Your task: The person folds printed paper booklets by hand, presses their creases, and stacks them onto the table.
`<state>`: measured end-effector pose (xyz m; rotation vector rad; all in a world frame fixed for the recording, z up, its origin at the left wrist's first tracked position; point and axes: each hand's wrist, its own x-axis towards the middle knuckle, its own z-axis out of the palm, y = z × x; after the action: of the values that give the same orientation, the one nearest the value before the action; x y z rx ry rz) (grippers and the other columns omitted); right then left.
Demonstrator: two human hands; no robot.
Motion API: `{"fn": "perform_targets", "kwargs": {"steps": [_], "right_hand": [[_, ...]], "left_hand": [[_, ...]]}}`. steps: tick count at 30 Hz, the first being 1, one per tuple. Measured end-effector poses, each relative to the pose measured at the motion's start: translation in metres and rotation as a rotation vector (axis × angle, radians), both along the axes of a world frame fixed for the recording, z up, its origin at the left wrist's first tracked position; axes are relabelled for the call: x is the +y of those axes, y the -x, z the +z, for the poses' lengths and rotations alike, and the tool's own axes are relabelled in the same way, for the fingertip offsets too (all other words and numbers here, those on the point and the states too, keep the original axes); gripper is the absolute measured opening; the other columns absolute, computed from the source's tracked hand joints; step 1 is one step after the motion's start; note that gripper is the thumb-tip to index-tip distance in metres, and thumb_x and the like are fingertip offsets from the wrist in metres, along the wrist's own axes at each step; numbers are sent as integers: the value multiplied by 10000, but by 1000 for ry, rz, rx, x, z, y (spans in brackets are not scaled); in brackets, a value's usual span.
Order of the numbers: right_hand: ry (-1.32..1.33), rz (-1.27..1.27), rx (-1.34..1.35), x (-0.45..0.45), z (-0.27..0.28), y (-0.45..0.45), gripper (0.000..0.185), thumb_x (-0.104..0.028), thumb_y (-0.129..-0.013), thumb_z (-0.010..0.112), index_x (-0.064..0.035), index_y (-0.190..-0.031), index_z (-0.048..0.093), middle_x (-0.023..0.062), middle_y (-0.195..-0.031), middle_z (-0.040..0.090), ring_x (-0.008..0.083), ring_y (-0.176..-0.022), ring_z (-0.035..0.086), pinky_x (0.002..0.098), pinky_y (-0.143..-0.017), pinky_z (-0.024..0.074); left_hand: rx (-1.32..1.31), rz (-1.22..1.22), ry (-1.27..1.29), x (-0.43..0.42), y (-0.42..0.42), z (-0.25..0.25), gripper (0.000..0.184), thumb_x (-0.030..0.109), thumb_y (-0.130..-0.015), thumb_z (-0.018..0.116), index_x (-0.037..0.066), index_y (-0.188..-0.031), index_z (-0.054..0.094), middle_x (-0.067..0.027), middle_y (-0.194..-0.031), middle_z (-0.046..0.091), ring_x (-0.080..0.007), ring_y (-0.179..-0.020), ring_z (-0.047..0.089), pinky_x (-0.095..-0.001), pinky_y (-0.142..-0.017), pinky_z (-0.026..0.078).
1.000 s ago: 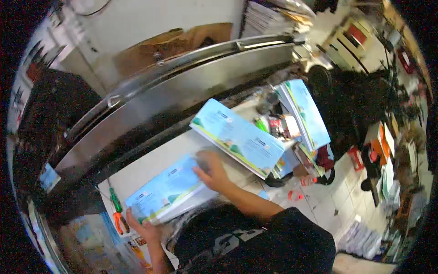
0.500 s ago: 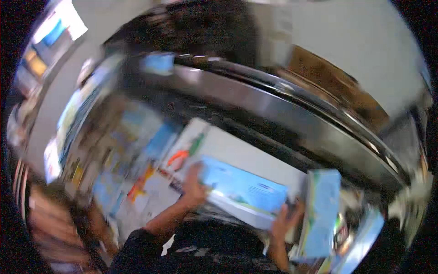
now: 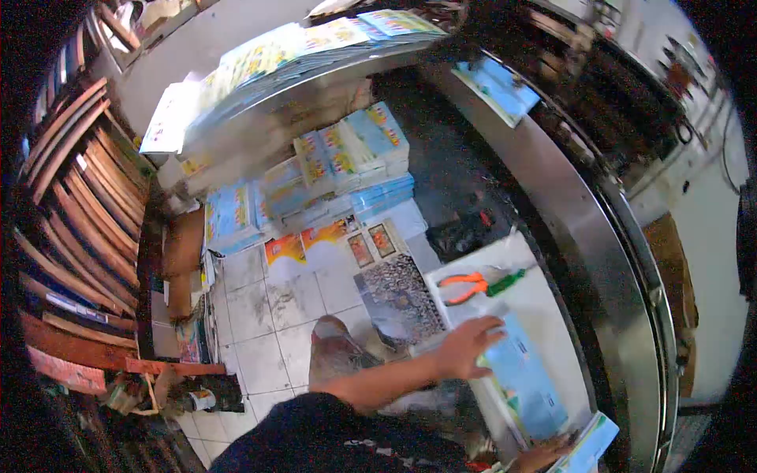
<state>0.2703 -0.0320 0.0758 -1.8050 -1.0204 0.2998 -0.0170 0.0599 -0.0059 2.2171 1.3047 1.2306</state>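
My left hand [image 3: 471, 348] lies at the upper end of a light blue printed booklet [image 3: 524, 378], fingers spread and touching its edge. That booklet rests on a white surface [image 3: 556, 323]. Low at the right, my right hand [image 3: 544, 456] is near the booklet's other end; its fingers are blurred and partly hidden beside another light blue printed piece [image 3: 591, 445]. Beyond my left hand lie pliers with orange handles [image 3: 464, 288] and a green-handled tool [image 3: 506, 282].
Stacks of printed booklets [image 3: 351, 154] stand on the floor ahead, near loose printed sheets [image 3: 303, 248]. More booklets lie along a ledge [image 3: 292, 55]. A long metal rail [image 3: 568, 185] runs along the right. Wooden frames [image 3: 87, 229] stand at the left; a shoe [image 3: 335, 347] is on the tiles [image 3: 252, 315].
The view has swung left and sharpened, bringing the floor stacks and wooden frames into sight. My left hand stays at the booklet's end. My right hand is now mostly out of frame.
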Motion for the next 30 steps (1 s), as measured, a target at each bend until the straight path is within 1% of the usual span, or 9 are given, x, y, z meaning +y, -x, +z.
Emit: {"fn": "perform_targets", "kwargs": {"steps": [2,6,9,11,16,19,22,26,30], "right_hand": [[121,87,-136,7,60,49,686,-458,-985,428,56,-1404,251,274,-1380,340,358,-1250,383,465,-1079,288],[-109,287,-357,33,86,124,659,-466,-981,423,69,-1347,302,262,-1333,395,354,-1211,421,465,-1049,319],[17,716,-405,44,91,172,669,-447,-964,456,66,-1365,301,236,-1331,402,341,-1238,395,452,-1063,305],[122,938,-145,49,81,192,639,-378,-939,542,58,-1359,338,221,-1338,405,322,-1233,407,441,-1055,315],[558,1256,-119,68,105,248,404,-226,-895,639,4,-1215,551,139,-1069,624,253,-999,595,376,-909,456],[729,1327,-83,70,105,281,384,-193,-893,627,-11,-1224,553,154,-1085,620,260,-1001,596,364,-908,459],[993,1350,-66,70,88,296,405,-216,-898,602,-27,-1250,536,169,-1105,621,290,-1025,598,391,-904,463],[1300,1433,-291,64,5,267,442,-282,-907,580,-30,-1265,516,172,-1132,622,318,-1026,597,438,-889,471],[1438,1427,-458,51,-52,242,441,-334,-907,599,-8,-1201,558,171,-1105,639,303,-989,598,441,-892,467]], "left_hand": [[-23,-34,-38,-5,5,9,834,544,-753,629,37,-1371,390,-218,-1397,395,-391,-1275,397,-507,-1051,330],[-231,-155,-148,-1,12,10,798,517,-798,632,30,-1376,374,-218,-1387,402,-382,-1264,410,-500,-1046,345],[-267,-246,-232,1,19,4,781,504,-820,624,37,-1387,356,-227,-1388,393,-393,-1262,408,-508,-1045,343],[-296,-223,-239,-11,40,3,775,476,-822,628,43,-1396,337,-213,-1415,371,-389,-1275,403,-507,-1049,342],[-216,26,440,-69,152,-14,726,462,-810,644,101,-1396,413,-199,-1407,412,-408,-1238,441,-495,-1028,374],[-67,337,928,-131,215,-72,593,452,-860,583,136,-1350,476,-245,-1312,497,-403,-1190,491,-495,-988,406],[-126,839,1015,-185,245,-74,491,428,-882,550,79,-1227,549,-268,-1270,510,-402,-1140,525,-499,-966,420],[-72,913,1272,-241,245,-126,557,436,-860,569,33,-1243,530,-276,-1267,512,-415,-1124,541,-501,-952,435],[-461,930,1380,-248,237,-100,622,461,-852,581,20,-1281,491,-273,-1257,530,-426,-1113,549,-497,-930,458]]}}
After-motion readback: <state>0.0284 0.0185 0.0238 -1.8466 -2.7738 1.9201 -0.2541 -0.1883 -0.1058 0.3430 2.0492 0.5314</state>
